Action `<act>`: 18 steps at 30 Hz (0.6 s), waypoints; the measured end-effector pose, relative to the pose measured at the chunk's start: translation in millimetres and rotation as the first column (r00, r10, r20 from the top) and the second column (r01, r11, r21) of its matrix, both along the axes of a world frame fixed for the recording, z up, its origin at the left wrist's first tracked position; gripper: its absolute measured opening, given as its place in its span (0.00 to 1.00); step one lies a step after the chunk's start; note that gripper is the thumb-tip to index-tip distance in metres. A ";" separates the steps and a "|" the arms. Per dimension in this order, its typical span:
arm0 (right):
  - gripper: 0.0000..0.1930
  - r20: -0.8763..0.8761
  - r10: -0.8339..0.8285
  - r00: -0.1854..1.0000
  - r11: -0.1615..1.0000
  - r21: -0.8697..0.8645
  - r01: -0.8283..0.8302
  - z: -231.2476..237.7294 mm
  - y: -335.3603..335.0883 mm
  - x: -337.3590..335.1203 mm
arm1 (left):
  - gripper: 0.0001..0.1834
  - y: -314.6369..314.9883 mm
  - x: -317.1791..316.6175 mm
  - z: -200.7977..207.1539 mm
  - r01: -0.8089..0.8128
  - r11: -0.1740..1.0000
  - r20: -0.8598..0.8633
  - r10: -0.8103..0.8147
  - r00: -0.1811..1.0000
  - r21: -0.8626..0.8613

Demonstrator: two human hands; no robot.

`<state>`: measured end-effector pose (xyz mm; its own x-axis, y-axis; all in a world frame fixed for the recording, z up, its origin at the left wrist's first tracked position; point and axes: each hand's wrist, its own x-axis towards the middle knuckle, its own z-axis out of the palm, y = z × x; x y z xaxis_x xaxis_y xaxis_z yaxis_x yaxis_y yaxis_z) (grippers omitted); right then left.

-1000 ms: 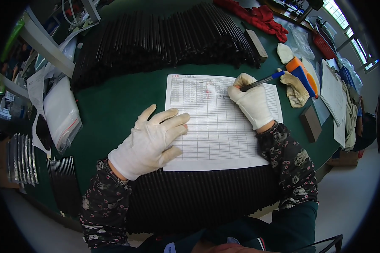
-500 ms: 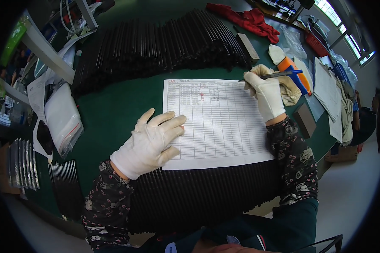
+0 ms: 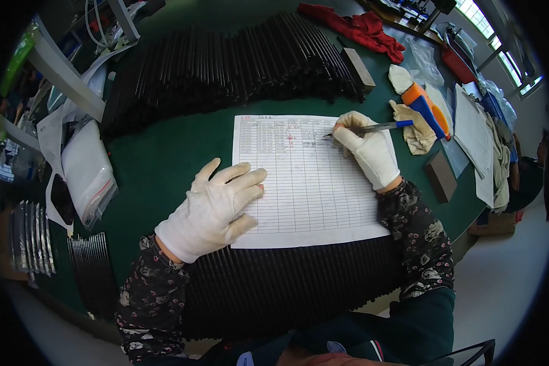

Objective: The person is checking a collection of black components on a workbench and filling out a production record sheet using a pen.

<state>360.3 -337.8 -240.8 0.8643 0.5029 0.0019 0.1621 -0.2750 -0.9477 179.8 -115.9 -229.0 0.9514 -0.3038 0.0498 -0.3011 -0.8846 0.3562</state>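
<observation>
A printed table sheet (image 3: 311, 195) lies in front of me, its near edge resting over a row of black rods (image 3: 299, 280). My left hand (image 3: 213, 204), in a white glove, lies spread on the sheet's left edge. In my gloved right hand (image 3: 369, 146) is a pen (image 3: 384, 127) with a blue end, pinched between the fingers. Its tip points at the upper part of the sheet, among the handwritten entries; whether it touches the paper I cannot tell.
A large heap of black rods (image 3: 232, 64) spans the far side of the green table (image 3: 146, 158). To the right lie an orange-and-blue tool (image 3: 427, 110), a beige glove (image 3: 415, 131) and a brown block (image 3: 440, 177). A red cloth (image 3: 360, 30) lies at the back, plastic bags (image 3: 88, 165) at left.
My right hand has moved left and slightly down with the pen, from the sheet's upper right edge onto its written rows. The left hand stays spread on the sheet.
</observation>
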 end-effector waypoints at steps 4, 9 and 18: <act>0.07 -0.179 -0.029 0.983 0.990 0.134 0.053 -6.1 -6.5 7.8 | 0.21 -1.3 -0.1 0.5 0.007 1.000 0.012 -0.007 1.000 0.014; 0.08 -0.230 -0.087 0.969 0.977 0.168 0.128 -4.1 -6.9 10.2 | 0.19 -2.0 0.4 -1.9 0.023 0.997 0.027 -0.025 0.999 0.071; 0.08 -0.145 -0.087 0.986 0.989 0.109 0.104 10.9 10.5 11.7 | 0.20 -1.0 -3.7 -1.1 0.021 0.998 0.075 -0.025 0.997 0.056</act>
